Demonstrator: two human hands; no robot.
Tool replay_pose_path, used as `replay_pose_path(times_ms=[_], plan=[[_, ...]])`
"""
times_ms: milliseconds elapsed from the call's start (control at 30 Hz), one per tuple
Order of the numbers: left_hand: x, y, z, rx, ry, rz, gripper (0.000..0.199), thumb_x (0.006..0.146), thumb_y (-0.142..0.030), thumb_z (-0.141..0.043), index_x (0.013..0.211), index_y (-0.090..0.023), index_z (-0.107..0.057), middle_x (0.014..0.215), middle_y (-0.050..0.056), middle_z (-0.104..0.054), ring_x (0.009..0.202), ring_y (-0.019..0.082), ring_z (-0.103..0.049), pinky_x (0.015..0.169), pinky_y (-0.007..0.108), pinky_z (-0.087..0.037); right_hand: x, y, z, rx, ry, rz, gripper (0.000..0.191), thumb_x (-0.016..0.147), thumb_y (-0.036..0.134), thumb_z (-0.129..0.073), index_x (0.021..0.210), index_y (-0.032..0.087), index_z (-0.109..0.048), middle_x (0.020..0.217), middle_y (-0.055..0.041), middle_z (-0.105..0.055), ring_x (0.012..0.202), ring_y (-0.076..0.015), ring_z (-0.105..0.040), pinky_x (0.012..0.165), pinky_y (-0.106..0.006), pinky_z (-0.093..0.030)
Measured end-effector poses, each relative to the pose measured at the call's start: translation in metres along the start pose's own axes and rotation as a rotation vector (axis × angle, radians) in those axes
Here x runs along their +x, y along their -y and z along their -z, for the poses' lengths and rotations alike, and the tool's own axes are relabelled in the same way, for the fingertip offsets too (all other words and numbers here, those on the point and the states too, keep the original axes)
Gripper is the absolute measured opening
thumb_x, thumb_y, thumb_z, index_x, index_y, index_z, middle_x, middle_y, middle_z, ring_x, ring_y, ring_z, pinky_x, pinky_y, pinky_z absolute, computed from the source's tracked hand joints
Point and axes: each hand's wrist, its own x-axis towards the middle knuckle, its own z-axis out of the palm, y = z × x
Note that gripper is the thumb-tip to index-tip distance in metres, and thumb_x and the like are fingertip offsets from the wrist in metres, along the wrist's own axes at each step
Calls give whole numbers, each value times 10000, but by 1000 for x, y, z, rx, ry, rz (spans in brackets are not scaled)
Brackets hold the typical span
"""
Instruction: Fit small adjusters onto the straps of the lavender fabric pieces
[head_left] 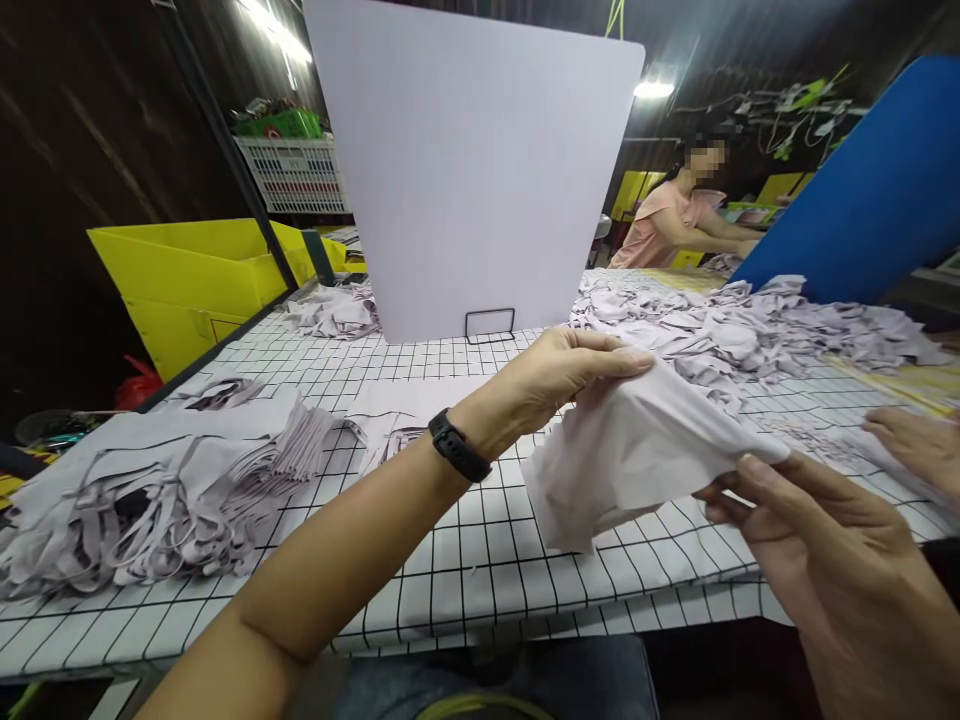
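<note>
A pale, white-to-lilac piece of fabric [630, 460] hangs in folds just above the table, stretched between my two hands. My left hand [566, 365], with a black band on its wrist, pinches the upper edge between thumb and fingers. At the right corner, my right hand [810, 520] grips the cloth between thumb and fingertips. Left of them lies a stack of similar cut fabric pieces [247, 450] with loose straps [165, 530] spilling toward the front. Further small fabric pieces [390, 430] lie flat behind my left forearm.
The table has a grid-patterned cover [450, 560]. A white board [480, 180] stands upright at its back. Heaped fabric [697, 330] covers the back right, beside a blue panel [862, 190]. Another person's hand [915, 445] reaches in at right; a co-worker [667, 220] sits beyond. Yellow bin [187, 290] at left.
</note>
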Motion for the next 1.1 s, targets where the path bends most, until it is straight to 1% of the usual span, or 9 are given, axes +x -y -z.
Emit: replay_pose_path(times_ms=[167,300,367,433,533,600,800,967,1100], plan=[[-2,0,-4,56,72,11,259,711,-351,-871,708,-144,-714,683,-33,-580,611,63,-482,560,216,-334,-11,4,17,-231,48,58,250,801,477,-825,674,265,-788,595,-17,-679,520,-168,-621,442,-265,-513],[-14,-6,-8,108,264,49,229,775,-344,-837,742,-146,-728,717,-17,-616,647,72,-531,593,210,-396,2,3,18,-243,-22,140,299,848,545,-765,731,271,-791,624,-7,-656,576,-155,-592,475,-239,-483],[-19,-9,-9,145,338,106,215,779,-335,-836,749,-146,-739,730,-3,-643,660,84,-559,599,215,-421,13,-4,11,-220,124,112,244,845,527,-776,874,286,-798,800,-9,-710,760,-173,-646,641,-244,-544],[-22,-13,-7,178,382,165,209,775,-334,-840,742,-150,-747,737,12,-668,666,100,-586,599,224,-448,23,-12,2,-162,363,43,243,873,510,-751,999,304,-778,954,-15,-727,871,-190,-657,747,-273,-558],[-24,-18,-1,231,413,226,238,770,-372,-848,751,-153,-758,727,26,-690,631,112,-601,568,228,-468,31,-21,-10,-79,673,-56,275,921,528,-682,970,270,-766,895,-33,-702,809,-195,-648,709,-289,-551],[-25,-21,6,253,404,239,273,776,-402,-847,756,-145,-756,712,29,-689,605,106,-600,548,218,-471,33,-22,-16,-53,796,-87,278,916,516,-693,924,246,-759,838,-36,-681,785,-194,-645,701,-288,-547],[-30,-30,21,311,361,276,270,746,-377,-880,750,-130,-772,678,21,-685,556,82,-583,503,187,-453,37,-15,-37,21,916,-57,285,935,395,-708,1200,289,-714,1153,-48,-686,1051,-196,-640,899,-317,-534],[-31,-36,27,395,353,273,258,784,-376,-852,771,-128,-783,696,40,-706,584,101,-607,518,194,-466,44,-14,-54,46,986,-35,352,887,373,-757,1214,246,-727,1164,-61,-706,1098,-217,-634,926,-342,-520],[-32,-39,32,450,357,236,247,796,-375,-842,787,-135,-782,739,45,-715,644,109,-625,584,204,-490,48,-14,-59,5,1038,-13,248,866,381,-772,1056,222,-784,972,-35,-714,975,-206,-636,849,-325,-526]])
